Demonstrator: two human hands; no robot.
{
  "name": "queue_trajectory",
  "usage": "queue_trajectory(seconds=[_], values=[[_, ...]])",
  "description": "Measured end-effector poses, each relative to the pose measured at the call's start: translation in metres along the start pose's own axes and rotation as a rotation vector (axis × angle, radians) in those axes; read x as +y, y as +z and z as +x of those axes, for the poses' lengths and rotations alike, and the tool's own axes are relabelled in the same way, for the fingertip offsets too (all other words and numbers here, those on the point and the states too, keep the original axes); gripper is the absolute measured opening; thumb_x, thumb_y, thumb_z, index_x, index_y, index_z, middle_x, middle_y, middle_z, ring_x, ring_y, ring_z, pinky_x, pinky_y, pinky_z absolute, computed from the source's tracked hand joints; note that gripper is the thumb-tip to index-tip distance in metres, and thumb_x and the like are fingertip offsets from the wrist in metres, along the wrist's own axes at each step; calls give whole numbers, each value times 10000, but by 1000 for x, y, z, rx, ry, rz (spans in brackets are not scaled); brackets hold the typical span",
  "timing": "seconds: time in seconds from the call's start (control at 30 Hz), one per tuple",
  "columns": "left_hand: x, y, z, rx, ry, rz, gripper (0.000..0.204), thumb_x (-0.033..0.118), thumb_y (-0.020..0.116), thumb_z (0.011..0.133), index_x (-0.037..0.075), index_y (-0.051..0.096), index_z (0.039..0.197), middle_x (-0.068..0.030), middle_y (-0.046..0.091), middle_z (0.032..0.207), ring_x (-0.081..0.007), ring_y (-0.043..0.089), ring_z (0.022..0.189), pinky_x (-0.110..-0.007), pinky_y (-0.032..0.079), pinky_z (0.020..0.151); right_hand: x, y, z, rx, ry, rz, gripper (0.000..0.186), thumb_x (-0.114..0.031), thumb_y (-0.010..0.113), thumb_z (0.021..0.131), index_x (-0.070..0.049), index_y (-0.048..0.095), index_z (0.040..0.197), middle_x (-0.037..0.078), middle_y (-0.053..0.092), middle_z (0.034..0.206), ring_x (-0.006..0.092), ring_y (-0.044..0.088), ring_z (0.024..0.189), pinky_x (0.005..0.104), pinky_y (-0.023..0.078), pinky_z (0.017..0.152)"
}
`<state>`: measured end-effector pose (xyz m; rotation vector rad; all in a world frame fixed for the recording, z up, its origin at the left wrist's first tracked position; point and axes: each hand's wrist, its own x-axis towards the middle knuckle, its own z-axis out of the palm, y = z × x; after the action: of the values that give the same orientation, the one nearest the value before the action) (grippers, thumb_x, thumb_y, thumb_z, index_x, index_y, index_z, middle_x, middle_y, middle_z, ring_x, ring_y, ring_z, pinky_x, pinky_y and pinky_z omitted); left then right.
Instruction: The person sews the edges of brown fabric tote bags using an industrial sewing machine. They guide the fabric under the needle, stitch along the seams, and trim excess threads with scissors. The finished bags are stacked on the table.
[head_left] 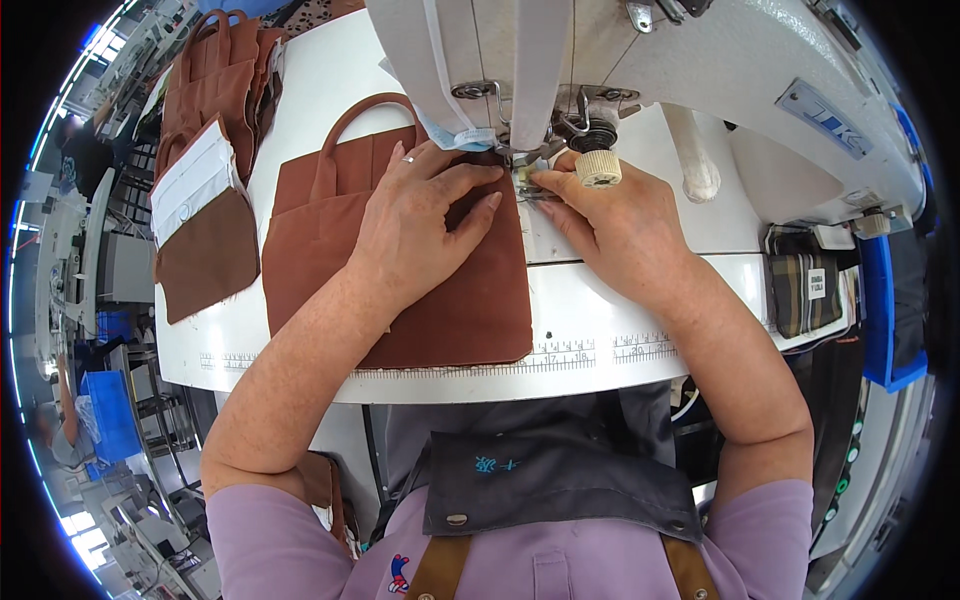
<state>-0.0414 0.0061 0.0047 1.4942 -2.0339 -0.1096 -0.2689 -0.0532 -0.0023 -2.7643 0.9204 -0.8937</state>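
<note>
A reddish-brown leather-like bag panel (450,320) with a curved handle (340,140) lies flat on the white sewing machine table. My left hand (415,220) rests on it, fingers spread and pressing near its upper right edge. That edge sits beside the presser foot (522,178) of the sewing machine (610,40). My right hand (625,220) is just right of the foot, its thumb and index finger stretched toward it and slightly apart. I see nothing held there, though the machine's tension dial (598,168) hides some of the fingers.
More brown bag pieces (210,90) are stacked at the far left, with a white-and-brown panel (205,230) nearer. A printed ruler (560,355) runs along the table's front edge. Folded plaid fabric (800,295) and a blue bin (880,300) are at the right.
</note>
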Motion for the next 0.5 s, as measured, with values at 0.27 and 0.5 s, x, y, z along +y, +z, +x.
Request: queue_trajectory(seconds=[0.27, 0.5], values=[[-8, 4, 4, 29, 64, -34, 247, 136, 755, 899, 38, 770, 1125, -137, 745, 1060, -314, 689, 1028, -403, 547, 905, 8, -3, 3, 33, 76, 181, 319, -209, 788, 860, -50, 692, 1119, 118, 671, 1058, 269, 695, 875, 402, 578, 718], [-10, 3, 4, 20, 48, -43, 242, 130, 755, 896, 29, 771, 1115, -138, 742, 1074, -314, 689, 1023, -400, 547, 895, 23, -2, 13, -234, 362, 924, 274, -118, 758, 854, -28, 703, 1107, 133, 697, 953, 300, 690, 857, 400, 564, 739]])
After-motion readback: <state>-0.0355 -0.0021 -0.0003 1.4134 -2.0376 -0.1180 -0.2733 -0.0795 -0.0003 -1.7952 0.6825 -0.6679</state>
